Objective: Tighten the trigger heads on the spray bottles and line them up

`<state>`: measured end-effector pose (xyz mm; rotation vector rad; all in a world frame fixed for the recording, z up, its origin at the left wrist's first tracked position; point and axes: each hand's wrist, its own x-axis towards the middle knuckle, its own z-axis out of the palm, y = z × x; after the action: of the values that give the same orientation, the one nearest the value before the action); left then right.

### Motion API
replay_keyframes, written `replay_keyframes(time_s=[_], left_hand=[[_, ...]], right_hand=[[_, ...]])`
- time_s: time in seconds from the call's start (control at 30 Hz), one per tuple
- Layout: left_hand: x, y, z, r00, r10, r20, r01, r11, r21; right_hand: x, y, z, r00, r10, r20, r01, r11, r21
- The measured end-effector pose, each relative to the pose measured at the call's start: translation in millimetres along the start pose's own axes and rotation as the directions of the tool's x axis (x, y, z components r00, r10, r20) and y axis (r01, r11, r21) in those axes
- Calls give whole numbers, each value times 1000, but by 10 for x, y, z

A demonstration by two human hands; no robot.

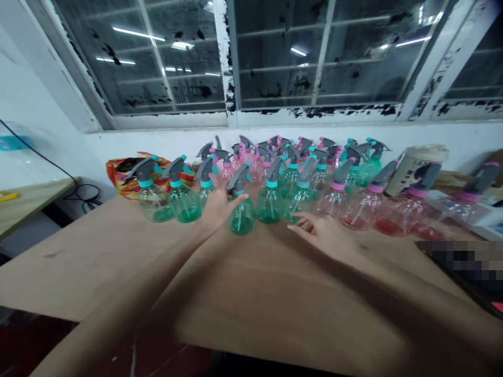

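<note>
My left hand (pixel 215 210) is closed around the neck of a clear spray bottle (pixel 241 219) with green at its bottom and a grey trigger head. That bottle stands upright on the wooden table, slightly in front of the others. My right hand (pixel 324 234) is just in front of another green spray bottle (pixel 301 201), thumb and fingers apart and partly curled, holding nothing; whether a fingertip touches the bottle I cannot tell. Between my hands is a green spray bottle (pixel 270 204) with a turquoise collar. More green bottles stand left of my left hand, including one spray bottle (pixel 184 204).
Right of my right hand stand spray bottles (pixel 389 217) with pink collars and red bottoms. More bottles crowd behind, beneath the window (pixel 314 57). A patterned bag (pixel 118 178) lies back left, a pale cup (pixel 416 165) back right. A dark pixelated object (pixel 467 267) covers the right edge.
</note>
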<state>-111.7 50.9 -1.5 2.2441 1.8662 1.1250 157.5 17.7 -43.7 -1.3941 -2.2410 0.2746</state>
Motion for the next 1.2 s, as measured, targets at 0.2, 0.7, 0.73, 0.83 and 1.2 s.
replay_keyframes(time_s=[0.2, 0.7, 0.73, 0.83, 1.2], left_hand=[[153, -118, 95, 1000, -2, 12, 2, 1000, -20], [252, -165, 134, 1000, 10, 5, -10, 1000, -26], [212, -136, 108, 1000, 1, -10, -2, 1000, -29], [36, -47, -19, 999, -4, -35, 2, 999, -50], [-664, -156, -316, 999, 22, -27, -25, 994, -106]], right_hand=[[283, -122, 117, 994, 101, -40, -100, 995, 18], [689, -309, 206, 950, 311, -43, -304, 945, 122], [708, -323, 211, 948, 316, -38, -310, 944, 117], [761, -350, 235, 939, 343, -25, -341, 938, 55], [747, -405, 237, 941, 334, -49, -337, 940, -57]])
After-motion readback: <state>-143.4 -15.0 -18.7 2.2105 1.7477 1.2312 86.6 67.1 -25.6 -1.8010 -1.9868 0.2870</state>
